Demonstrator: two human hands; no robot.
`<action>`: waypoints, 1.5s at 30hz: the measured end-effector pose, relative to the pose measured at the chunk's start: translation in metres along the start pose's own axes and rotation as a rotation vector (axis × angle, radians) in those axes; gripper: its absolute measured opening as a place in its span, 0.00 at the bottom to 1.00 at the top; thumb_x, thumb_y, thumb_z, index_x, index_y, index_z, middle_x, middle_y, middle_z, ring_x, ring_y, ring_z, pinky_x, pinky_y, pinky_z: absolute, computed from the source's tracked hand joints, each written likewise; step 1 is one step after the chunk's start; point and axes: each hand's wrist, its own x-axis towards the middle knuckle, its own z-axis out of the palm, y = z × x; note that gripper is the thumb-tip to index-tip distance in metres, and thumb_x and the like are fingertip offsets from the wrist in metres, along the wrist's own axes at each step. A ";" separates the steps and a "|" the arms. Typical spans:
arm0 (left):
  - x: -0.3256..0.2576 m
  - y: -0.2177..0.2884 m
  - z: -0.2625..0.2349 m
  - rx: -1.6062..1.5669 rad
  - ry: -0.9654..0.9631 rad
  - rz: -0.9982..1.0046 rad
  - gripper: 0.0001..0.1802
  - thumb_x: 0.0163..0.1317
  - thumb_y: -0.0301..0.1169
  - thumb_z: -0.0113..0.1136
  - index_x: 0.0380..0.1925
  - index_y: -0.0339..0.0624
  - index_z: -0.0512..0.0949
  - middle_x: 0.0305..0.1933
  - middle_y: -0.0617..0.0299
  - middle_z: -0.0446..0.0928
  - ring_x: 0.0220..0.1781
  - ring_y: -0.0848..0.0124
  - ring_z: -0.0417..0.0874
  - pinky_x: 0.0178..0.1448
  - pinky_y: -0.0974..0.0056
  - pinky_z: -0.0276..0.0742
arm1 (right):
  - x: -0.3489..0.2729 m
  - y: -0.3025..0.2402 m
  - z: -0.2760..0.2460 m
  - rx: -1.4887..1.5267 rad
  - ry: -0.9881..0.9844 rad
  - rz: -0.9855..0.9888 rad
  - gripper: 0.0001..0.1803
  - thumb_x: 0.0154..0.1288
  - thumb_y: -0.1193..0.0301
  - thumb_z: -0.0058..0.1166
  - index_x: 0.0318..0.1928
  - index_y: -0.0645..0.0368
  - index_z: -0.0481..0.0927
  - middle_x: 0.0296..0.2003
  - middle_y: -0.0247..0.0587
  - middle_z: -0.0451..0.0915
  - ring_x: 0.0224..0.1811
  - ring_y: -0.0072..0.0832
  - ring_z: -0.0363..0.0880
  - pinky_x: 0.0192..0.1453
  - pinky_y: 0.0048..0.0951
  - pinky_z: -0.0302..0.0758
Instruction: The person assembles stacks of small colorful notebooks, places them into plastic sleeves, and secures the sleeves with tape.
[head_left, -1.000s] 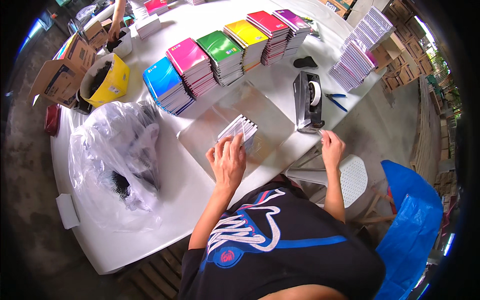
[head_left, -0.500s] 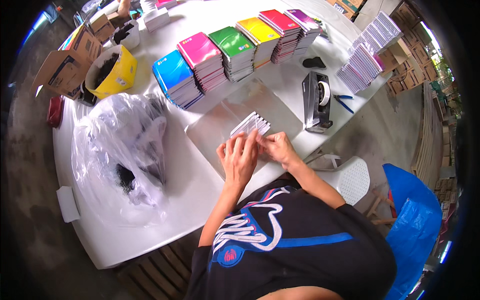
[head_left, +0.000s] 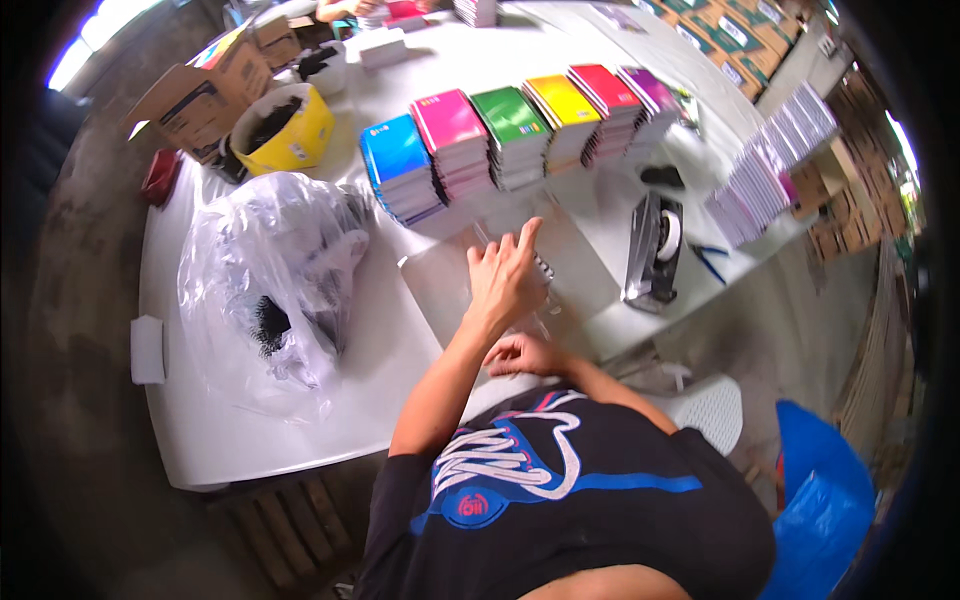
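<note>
The left hand (head_left: 505,285) lay at the centre of the frame, over a small white bundle (head_left: 544,269), which it covered except for a dark-striped edge at its right side. Its fingers were apart, the index finger pointing toward the upper right. The right hand (head_left: 525,355) was just below, close to the near edge of the white table (head_left: 540,45), with loosely bent fingers; owing to blur, it could not be told whether they pinched anything. A clear sheet (head_left: 435,288) lay beneath the small white bundle. Six stacks of notebooks (head_left: 510,115), topped from left to right in blue, pink, green, yellow, red and purple, formed a row across the upper centre. Right of centre stood a black tape dispenser (head_left: 655,250) with a white roll, and just beside it blue-handled pliers (head_left: 711,264). A translucent plastic bag (head_left: 270,235) occupied the left of the frame; above it was a yellow container (head_left: 300,140) with dark contents.
</note>
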 end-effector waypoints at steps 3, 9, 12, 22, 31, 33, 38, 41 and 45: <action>-0.027 -0.003 -0.030 -0.493 0.107 -0.007 0.55 0.33 0.33 0.72 0.66 0.56 0.56 0.52 0.54 0.74 0.53 0.54 0.75 0.56 0.50 0.64 | -0.006 0.023 -0.018 0.481 0.013 -0.127 0.45 0.53 0.62 0.67 0.67 0.53 0.55 0.61 0.36 0.63 0.61 0.27 0.64 0.61 0.34 0.67; -0.091 -0.041 0.014 -0.284 0.071 -0.097 0.52 0.36 0.27 0.71 0.67 0.50 0.57 0.57 0.56 0.63 0.64 0.60 0.64 0.68 0.45 0.48 | -0.008 -0.011 -0.055 0.519 0.191 -0.469 0.42 0.53 0.66 0.62 0.67 0.52 0.56 0.63 0.39 0.63 0.67 0.32 0.61 0.69 0.39 0.59; -0.096 -0.057 0.062 -0.308 0.152 -0.222 0.53 0.41 0.30 0.70 0.68 0.57 0.52 0.62 0.58 0.60 0.66 0.60 0.64 0.67 0.38 0.45 | -0.003 -0.021 -0.073 -0.025 0.218 -0.407 0.44 0.51 0.67 0.64 0.67 0.53 0.57 0.60 0.42 0.68 0.64 0.32 0.65 0.68 0.34 0.61; -0.096 -0.026 0.016 -0.610 0.425 -0.033 0.60 0.28 0.34 0.80 0.66 0.56 0.57 0.65 0.50 0.62 0.68 0.53 0.64 0.65 0.49 0.60 | -0.032 -0.096 -0.056 -0.213 0.237 -0.488 0.56 0.30 0.64 0.79 0.65 0.45 0.62 0.65 0.39 0.63 0.68 0.39 0.59 0.68 0.39 0.60; -0.107 -0.006 -0.033 -0.256 0.667 0.170 0.35 0.25 0.45 0.79 0.42 0.54 0.82 0.63 0.56 0.64 0.70 0.57 0.60 0.68 0.46 0.54 | -0.044 -0.140 -0.054 -0.534 0.264 -0.754 0.13 0.40 0.72 0.71 0.29 0.55 0.82 0.60 0.41 0.69 0.68 0.41 0.59 0.69 0.40 0.60; -0.118 0.000 -0.040 -0.367 0.803 0.066 0.41 0.26 0.43 0.80 0.48 0.49 0.78 0.58 0.54 0.68 0.65 0.58 0.65 0.65 0.52 0.66 | -0.056 -0.124 -0.054 -0.138 0.458 -0.712 0.17 0.40 0.71 0.72 0.34 0.55 0.82 0.59 0.40 0.70 0.66 0.38 0.62 0.69 0.38 0.60; -0.151 -0.036 0.024 -0.303 0.485 -0.041 0.47 0.27 0.36 0.81 0.56 0.43 0.73 0.58 0.54 0.69 0.60 0.58 0.71 0.62 0.56 0.70 | -0.058 -0.071 -0.054 -0.614 0.453 -0.560 0.24 0.39 0.70 0.73 0.42 0.55 0.80 0.52 0.39 0.77 0.61 0.36 0.70 0.66 0.37 0.64; -0.138 -0.031 0.026 -0.424 0.473 -0.070 0.49 0.29 0.34 0.80 0.59 0.44 0.70 0.61 0.54 0.68 0.63 0.57 0.69 0.64 0.55 0.69 | -0.048 -0.078 -0.045 -0.694 0.496 -0.664 0.23 0.40 0.70 0.73 0.41 0.54 0.81 0.52 0.37 0.78 0.62 0.37 0.70 0.66 0.41 0.65; -0.143 -0.046 0.030 -0.403 0.379 -0.013 0.52 0.29 0.34 0.80 0.62 0.45 0.68 0.66 0.54 0.64 0.66 0.57 0.67 0.66 0.55 0.68 | -0.047 -0.085 -0.061 -0.782 0.273 -0.614 0.25 0.40 0.70 0.72 0.44 0.50 0.81 0.54 0.33 0.77 0.62 0.34 0.69 0.66 0.45 0.62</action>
